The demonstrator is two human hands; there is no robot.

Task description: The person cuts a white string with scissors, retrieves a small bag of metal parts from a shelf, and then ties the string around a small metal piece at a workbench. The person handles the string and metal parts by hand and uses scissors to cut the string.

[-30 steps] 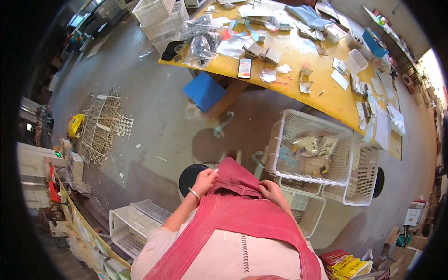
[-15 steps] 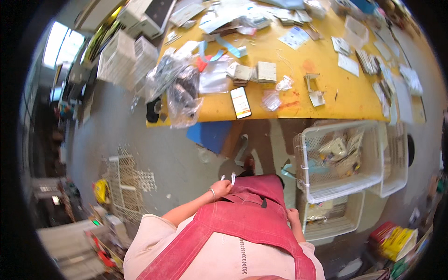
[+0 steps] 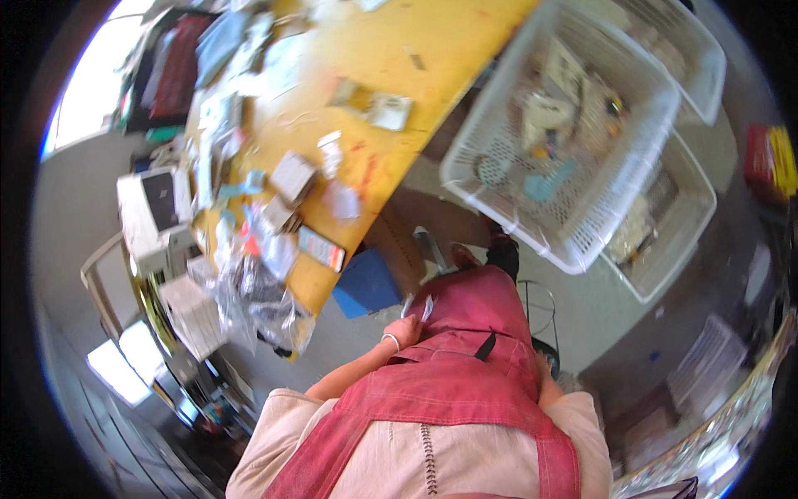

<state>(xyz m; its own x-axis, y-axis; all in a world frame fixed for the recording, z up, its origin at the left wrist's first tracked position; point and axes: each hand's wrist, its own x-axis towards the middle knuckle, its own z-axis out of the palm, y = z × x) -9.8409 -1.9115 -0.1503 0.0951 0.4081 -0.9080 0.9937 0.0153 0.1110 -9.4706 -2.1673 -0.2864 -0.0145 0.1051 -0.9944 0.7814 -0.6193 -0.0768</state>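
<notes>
Right now I see my left hand [image 3: 405,331] resting against the left edge of the red apron [image 3: 474,333] at my lap, something small and white at its fingertips, though I cannot tell whether the fingers are closed; my right hand [image 3: 544,366] is mostly hidden behind the apron's right edge, its grip unreadable. Farther off, a blue box [image 3: 366,283] sits beneath the cluttered yellow table [image 3: 399,125], and white baskets [image 3: 565,133] stand far right.
</notes>
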